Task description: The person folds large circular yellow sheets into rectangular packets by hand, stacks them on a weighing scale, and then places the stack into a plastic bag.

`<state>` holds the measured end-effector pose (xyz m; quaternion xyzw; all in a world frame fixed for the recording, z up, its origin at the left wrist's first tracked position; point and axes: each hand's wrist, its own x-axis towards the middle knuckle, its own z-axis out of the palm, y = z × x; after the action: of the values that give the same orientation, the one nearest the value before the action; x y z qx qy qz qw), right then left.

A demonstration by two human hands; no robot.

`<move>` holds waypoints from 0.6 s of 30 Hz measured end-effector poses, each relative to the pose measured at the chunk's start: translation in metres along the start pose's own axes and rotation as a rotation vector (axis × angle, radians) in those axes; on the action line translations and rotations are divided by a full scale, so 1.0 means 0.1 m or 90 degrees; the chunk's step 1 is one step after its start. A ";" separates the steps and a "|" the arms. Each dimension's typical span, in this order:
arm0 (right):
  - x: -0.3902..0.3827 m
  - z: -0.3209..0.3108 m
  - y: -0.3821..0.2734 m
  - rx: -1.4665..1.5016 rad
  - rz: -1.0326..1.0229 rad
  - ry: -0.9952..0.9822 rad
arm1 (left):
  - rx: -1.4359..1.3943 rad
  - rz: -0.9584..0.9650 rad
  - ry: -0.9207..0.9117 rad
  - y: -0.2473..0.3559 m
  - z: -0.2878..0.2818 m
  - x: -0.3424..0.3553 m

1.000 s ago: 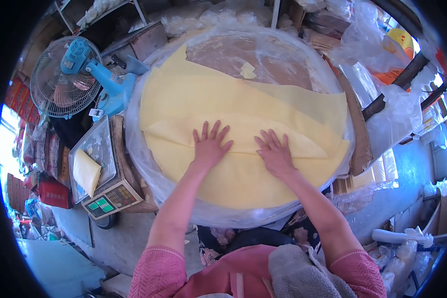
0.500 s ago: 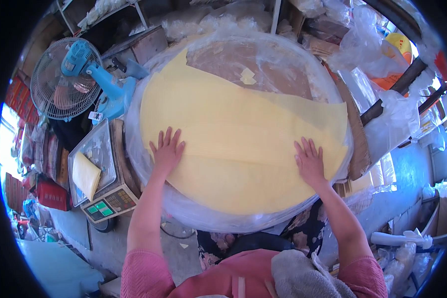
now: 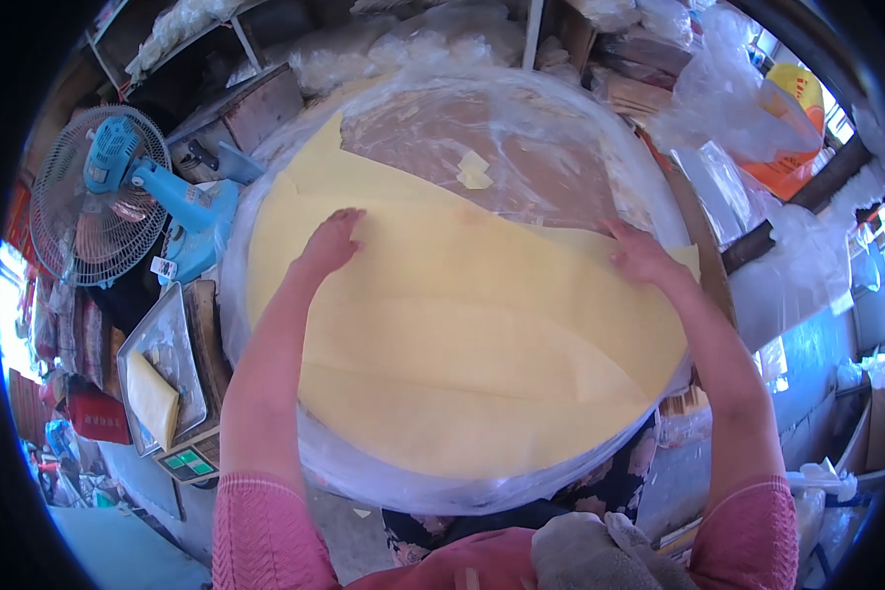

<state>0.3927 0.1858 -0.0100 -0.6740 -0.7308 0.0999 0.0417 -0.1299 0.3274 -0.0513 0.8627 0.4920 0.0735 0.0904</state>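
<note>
A large, thin, pale yellow sheet lies over a round, plastic-wrapped surface in front of me, with another layer showing at its upper left. My left hand is on the sheet's upper left part, fingers bent and closed on its upper layer, thumb a little lower. Across from it, my right hand has its fingers over the sheet's far edge and its thumb on the near side. Small yellow scraps rest on the bare brown area beyond the edge.
On the left are a blue fan and a scale whose metal tray bears a folded yellow sheet. Clear plastic bags and a dark bar crowd the right side. A grey towel hangs at my front.
Both hands have moved from lying flat on the sheet's near half to its far part, and their fingers have bent. The view has shifted slightly.
</note>
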 end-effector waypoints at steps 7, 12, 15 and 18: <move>0.25 -0.24 0.33 0.014 0.061 -0.257 | -0.040 0.031 -0.126 -0.25 -0.03 0.62; -0.09 -0.83 0.18 0.104 0.022 -0.219 | 0.143 -0.004 -0.147 -0.20 -0.26 0.73; -0.28 -1.03 0.25 0.132 0.025 -0.223 | 0.180 0.064 -0.107 -0.44 -0.30 0.67; -0.47 -0.91 0.41 0.143 0.023 -0.113 | 0.154 0.128 0.006 -0.47 -0.40 0.61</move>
<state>0.4544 0.1505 0.0740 -0.6666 -0.7037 0.2407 0.0502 -0.1470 0.4071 -0.0210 0.9120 0.4086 0.0262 -0.0246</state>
